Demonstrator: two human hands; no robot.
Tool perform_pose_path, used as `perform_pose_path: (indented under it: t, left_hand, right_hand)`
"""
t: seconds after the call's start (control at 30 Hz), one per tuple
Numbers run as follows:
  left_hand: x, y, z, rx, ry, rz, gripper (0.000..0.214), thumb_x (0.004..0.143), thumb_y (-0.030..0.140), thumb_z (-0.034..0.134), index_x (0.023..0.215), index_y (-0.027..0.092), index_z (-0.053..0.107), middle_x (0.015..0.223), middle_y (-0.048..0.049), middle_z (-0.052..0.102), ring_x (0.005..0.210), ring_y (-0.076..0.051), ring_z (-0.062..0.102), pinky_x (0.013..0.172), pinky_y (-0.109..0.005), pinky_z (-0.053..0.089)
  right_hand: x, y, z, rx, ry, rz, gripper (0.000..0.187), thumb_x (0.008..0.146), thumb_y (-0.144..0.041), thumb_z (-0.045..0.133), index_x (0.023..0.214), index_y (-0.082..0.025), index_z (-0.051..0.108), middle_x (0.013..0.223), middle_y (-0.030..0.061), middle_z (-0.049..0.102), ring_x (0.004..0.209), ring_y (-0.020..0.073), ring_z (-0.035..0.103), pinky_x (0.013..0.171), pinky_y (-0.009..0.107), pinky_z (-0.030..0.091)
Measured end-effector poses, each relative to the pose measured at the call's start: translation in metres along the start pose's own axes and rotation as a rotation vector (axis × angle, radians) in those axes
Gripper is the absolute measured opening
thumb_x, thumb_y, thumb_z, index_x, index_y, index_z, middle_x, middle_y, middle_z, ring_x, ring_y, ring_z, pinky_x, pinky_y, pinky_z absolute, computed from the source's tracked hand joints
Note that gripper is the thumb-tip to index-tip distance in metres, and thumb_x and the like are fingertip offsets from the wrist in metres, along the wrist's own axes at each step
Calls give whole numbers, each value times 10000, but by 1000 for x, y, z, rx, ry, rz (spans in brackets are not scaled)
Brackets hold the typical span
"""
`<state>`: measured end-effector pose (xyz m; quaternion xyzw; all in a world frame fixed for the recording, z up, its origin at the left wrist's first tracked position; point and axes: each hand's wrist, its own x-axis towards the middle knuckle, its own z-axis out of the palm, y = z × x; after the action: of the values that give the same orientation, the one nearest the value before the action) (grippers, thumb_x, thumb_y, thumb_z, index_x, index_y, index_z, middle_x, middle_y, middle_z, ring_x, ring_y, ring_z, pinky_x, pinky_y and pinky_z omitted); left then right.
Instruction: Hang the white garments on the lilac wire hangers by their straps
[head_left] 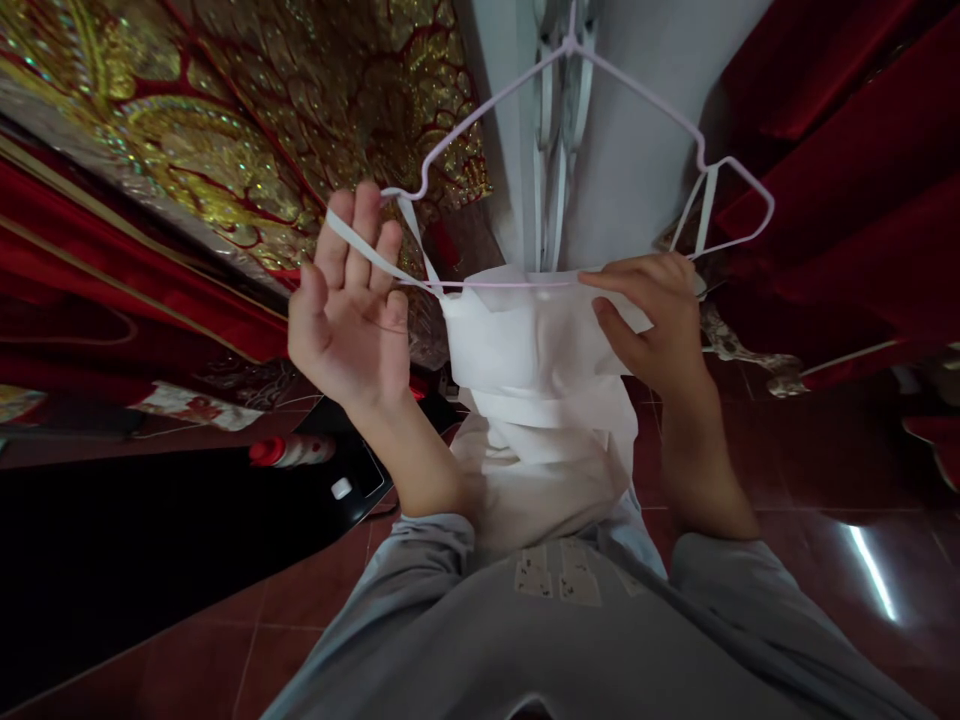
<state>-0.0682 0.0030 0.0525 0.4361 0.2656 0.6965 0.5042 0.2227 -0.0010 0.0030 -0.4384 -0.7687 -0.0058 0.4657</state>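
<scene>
A pale pink clothes hanger [495,103] hangs upright in front of me, with a white garment [517,350] suspended from it by thin straps. My left hand [352,310] is at the hanger's left end, palm towards me and fingers stretched up. A white strap [367,247] runs across those fingers. On the right, my right hand [652,315] lies over the garment's top edge; its index finger touches the hanger's lower bar, the thumb is below, and the other fingers are partly hidden. A second strap [706,210] loops over the hanger's right end.
Gold-and-red sequinned cloth [300,110] hangs at the left, dark red cloth [847,160] at the right. Behind the hanger are metal rails [551,150] on a pale wall. A black table [172,540] at left bears a red-capped bottle [292,451] and a small white case [341,488].
</scene>
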Motion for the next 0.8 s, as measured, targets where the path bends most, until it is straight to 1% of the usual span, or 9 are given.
perform_pose_path:
  t: [0.1,0.17,0.27,0.33,0.43,0.53,0.6,0.7,0.8]
  left_hand:
    - [0,0,0,-30,75,101,476,1170,367,302,1206,254,763,1518,27,605,1503,-266,459,591,-257,505]
    - [0,-3,-7,-35,105,185,516,1160,303,275,1207,253,787,1506,41,613,1490,-260,469,558,-259,484]
    - [0,-9,-24,40,153,213,385,1097,317,436,1192,286,808,1455,44,658,1383,-272,566,498,-256,429]
    - [-2,-13,-35,101,186,177,280,1031,360,577,1193,312,799,1447,33,668,1244,-259,652,489,-251,415]
    - [-8,-19,-42,154,161,98,286,937,410,722,1207,341,782,1473,2,652,1035,-212,706,490,-250,414]
    - [-14,-24,-40,175,159,47,325,877,459,774,1181,344,783,1490,-25,641,924,-185,708,480,-227,406]
    - [-16,-26,-36,162,160,18,371,852,491,795,1171,303,778,1459,-74,665,890,-180,709,486,-204,416]
    - [-18,-32,-28,128,95,-42,408,843,495,816,1162,245,769,1372,-140,713,875,-186,718,497,-194,435]
    - [-17,-41,-19,147,30,-86,417,863,516,805,1168,234,767,1343,-164,722,896,-214,731,485,-217,424]
  right_hand:
    - [-1,0,-3,-34,-13,15,260,994,-331,552,1190,-336,723,1065,28,723,1035,233,662,1053,545,463]
    - [-1,0,-5,-53,-20,26,260,995,-340,541,1175,-332,729,1057,39,719,1033,238,660,1046,545,475]
    - [-2,-2,-4,-72,-7,35,266,992,-346,540,1171,-324,734,1058,43,718,1031,234,654,1049,536,482]
    - [-3,-3,-2,-62,3,33,268,991,-341,545,1183,-329,732,1057,37,719,1032,227,651,1055,528,478]
    - [-4,-5,2,-33,11,14,273,993,-322,554,1207,-339,723,1061,21,722,1040,216,648,1050,510,468]
    - [-5,-7,6,-33,19,12,279,997,-328,546,1215,-331,722,1067,19,722,1047,209,644,1054,502,457]
    - [-5,-8,7,-37,28,12,280,997,-338,542,1209,-322,725,1060,21,723,1042,206,644,1052,498,458]
    - [-4,-9,6,-36,27,7,275,993,-346,553,1207,-329,724,1060,21,726,1016,206,645,1027,494,468]
    - [-3,-10,6,-25,10,13,278,993,-345,553,1219,-339,716,1082,28,730,1025,217,649,1022,509,473]
